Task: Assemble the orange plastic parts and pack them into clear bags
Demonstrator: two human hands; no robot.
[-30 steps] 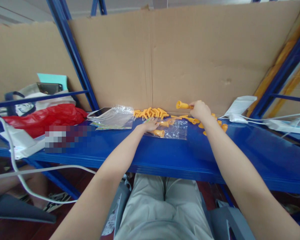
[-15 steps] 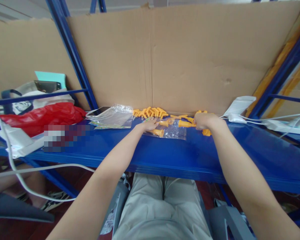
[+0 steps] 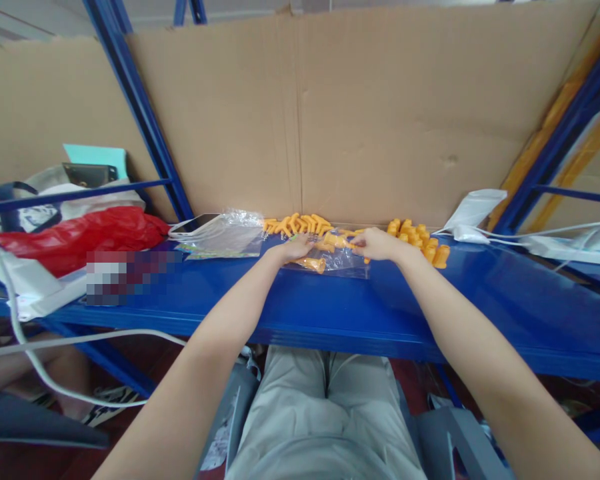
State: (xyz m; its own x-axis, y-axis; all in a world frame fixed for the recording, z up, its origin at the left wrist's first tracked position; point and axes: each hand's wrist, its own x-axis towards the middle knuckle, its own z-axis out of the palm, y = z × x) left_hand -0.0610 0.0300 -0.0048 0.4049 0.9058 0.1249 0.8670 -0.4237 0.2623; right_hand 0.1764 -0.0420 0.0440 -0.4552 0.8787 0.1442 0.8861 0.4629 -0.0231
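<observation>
A clear plastic bag [image 3: 347, 267] lies on the blue shelf with orange-yellow plastic pieces [image 3: 314, 265] in or on it. My left hand [image 3: 297, 248] is closed at the bag's left side, close to these pieces; its grip is partly hidden. At the bag's right side my right hand [image 3: 377, 244] pinches a small orange-yellow plastic piece [image 3: 357, 244], mostly covered by the fingers. Behind my left hand is a row of branched orange-yellow pieces [image 3: 305, 223] with small chains. To the right of my right hand stands a group of short, tube-like orange-yellow pieces [image 3: 420, 237].
Flat clear bags [image 3: 225, 237] and a phone-like device [image 3: 200, 225] lie to the left. Further left are a red plastic bag [image 3: 85, 233] and a white power strip [image 3: 55, 293]. A white device with cables [image 3: 473, 217] stands right. Cardboard [image 3: 380, 120] walls the back.
My right hand has moved left from the tube-like pieces to the bag, uncovering that group. My left hand stays at the bag's left side. The view has shifted slightly.
</observation>
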